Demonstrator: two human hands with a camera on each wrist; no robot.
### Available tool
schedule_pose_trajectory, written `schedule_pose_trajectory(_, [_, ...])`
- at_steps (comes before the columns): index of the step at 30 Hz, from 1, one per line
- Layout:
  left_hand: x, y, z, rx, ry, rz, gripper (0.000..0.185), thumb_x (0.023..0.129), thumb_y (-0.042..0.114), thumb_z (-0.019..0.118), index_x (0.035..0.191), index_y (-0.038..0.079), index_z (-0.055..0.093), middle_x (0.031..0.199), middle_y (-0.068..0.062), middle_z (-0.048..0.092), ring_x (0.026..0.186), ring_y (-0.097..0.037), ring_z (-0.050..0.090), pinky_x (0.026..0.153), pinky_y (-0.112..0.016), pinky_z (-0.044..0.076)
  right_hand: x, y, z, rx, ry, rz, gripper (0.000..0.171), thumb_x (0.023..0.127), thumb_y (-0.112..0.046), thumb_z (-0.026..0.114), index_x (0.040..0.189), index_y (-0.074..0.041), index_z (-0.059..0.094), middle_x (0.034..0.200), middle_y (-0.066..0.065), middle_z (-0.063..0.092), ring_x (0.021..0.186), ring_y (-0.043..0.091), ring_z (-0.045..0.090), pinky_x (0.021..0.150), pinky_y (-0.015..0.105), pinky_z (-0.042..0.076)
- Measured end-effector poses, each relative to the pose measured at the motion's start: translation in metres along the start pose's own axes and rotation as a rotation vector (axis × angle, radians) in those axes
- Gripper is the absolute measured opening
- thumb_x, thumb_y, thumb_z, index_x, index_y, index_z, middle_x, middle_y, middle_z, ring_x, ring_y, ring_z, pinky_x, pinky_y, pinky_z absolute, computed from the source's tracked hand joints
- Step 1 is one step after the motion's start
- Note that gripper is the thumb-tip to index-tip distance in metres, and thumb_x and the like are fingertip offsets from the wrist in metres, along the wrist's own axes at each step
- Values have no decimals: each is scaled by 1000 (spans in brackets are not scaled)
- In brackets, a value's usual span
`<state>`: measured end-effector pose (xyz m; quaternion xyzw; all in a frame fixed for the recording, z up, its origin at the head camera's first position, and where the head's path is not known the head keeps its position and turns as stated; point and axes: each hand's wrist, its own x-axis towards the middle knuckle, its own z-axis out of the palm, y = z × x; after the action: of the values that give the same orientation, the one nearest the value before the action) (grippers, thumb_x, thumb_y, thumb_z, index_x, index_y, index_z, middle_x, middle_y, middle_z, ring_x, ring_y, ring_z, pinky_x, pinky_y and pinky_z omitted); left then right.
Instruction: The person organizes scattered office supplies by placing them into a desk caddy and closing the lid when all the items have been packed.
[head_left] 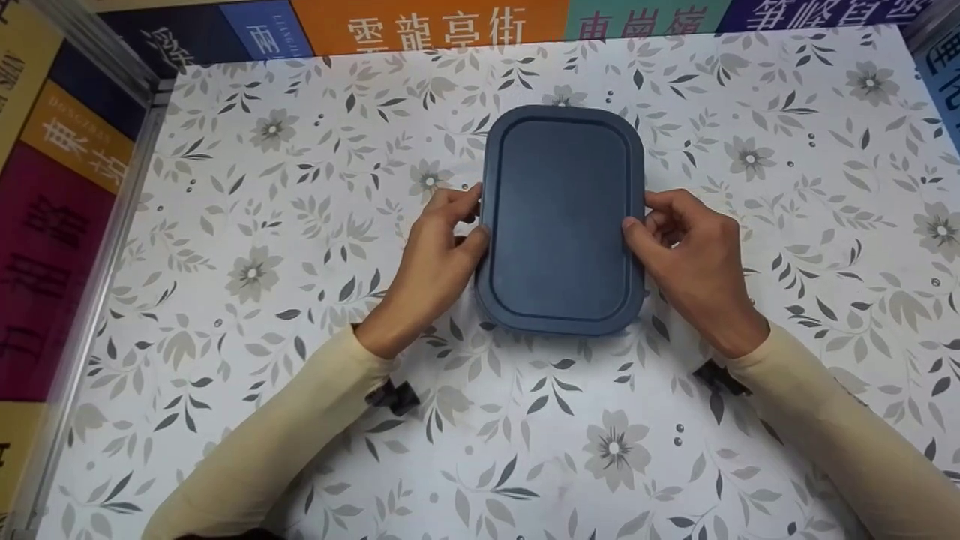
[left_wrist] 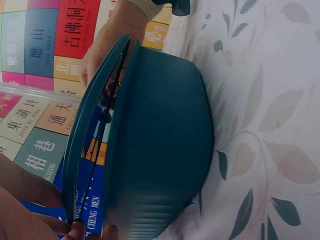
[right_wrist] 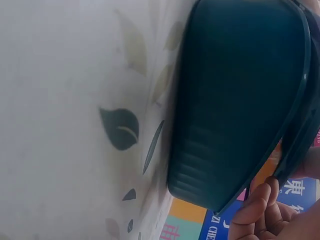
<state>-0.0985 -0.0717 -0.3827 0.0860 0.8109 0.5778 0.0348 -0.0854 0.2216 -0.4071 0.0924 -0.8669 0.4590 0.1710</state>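
A dark blue-grey rectangular lid (head_left: 562,217) with rounded corners covers a food container in the head view. The side views show the teal container body (left_wrist: 160,130) standing on the patterned surface, with a narrow gap between its rim and the raised lid (left_wrist: 82,125). My left hand (head_left: 431,259) pinches the lid's left edge, thumb on top. On the opposite edge, my right hand (head_left: 697,251) grips the lid between thumb and curled fingers. The right wrist view has the container body (right_wrist: 235,100) beside my right hand (right_wrist: 270,215). The container's inside is hidden.
A white cloth (head_left: 247,420) with grey leaves and flowers lies under the container. Colourful panels (head_left: 435,26) with large printed characters border the back, and more panels (head_left: 52,247) line the left side behind a metal rail (head_left: 97,300).
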Motion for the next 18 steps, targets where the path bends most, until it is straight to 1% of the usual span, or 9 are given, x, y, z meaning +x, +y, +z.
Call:
schedule_pose_trajectory(4, [1, -4, 1, 17, -4, -19, 56, 104, -1, 57, 160, -4, 50, 126, -13, 58, 120, -20, 55, 95, -31, 58, 0, 1, 1, -18, -21, 22, 21, 97, -1, 78, 118, 3, 79, 82, 4, 70, 72, 10, 62, 68, 14, 49])
schedule_pose_trajectory(10, [3, -8, 2, 69, -12, -34, 56, 104, 2, 60, 159, -5, 51, 127, -14, 60, 120, -21, 59, 93, -30, 53, 1, 2, 2, -31, -28, 33, 21, 97, -1, 78, 117, 2, 80, 80, 4, 70, 69, 9, 60, 66, 15, 47])
schedule_pose_trajectory(14, [4, -11, 3, 81, -12, -36, 56, 103, 1, 61, 158, -6, 52, 126, -15, 60, 120, -23, 60, 97, -35, 52, 1, 3, 3, -33, -32, 31, 20, 97, -1, 78, 117, 1, 80, 79, 4, 69, 68, 9, 60, 66, 15, 47])
schedule_pose_trajectory(16, [4, -12, 3, 76, -9, -35, 56, 102, 1, 61, 158, -6, 53, 126, -15, 60, 119, -24, 61, 99, -39, 53, 1, 4, 3, -37, -37, 32, 20, 97, -2, 78, 117, 2, 80, 79, 4, 69, 68, 9, 60, 66, 15, 46])
schedule_pose_trajectory(18, [4, -13, 4, 66, -10, -36, 56, 102, 1, 60, 157, -7, 53, 126, -15, 60, 120, -24, 61, 100, -40, 53, 1, 5, 3, -41, -42, 38, 20, 97, -2, 78, 117, 2, 80, 78, 4, 69, 68, 8, 60, 66, 15, 47])
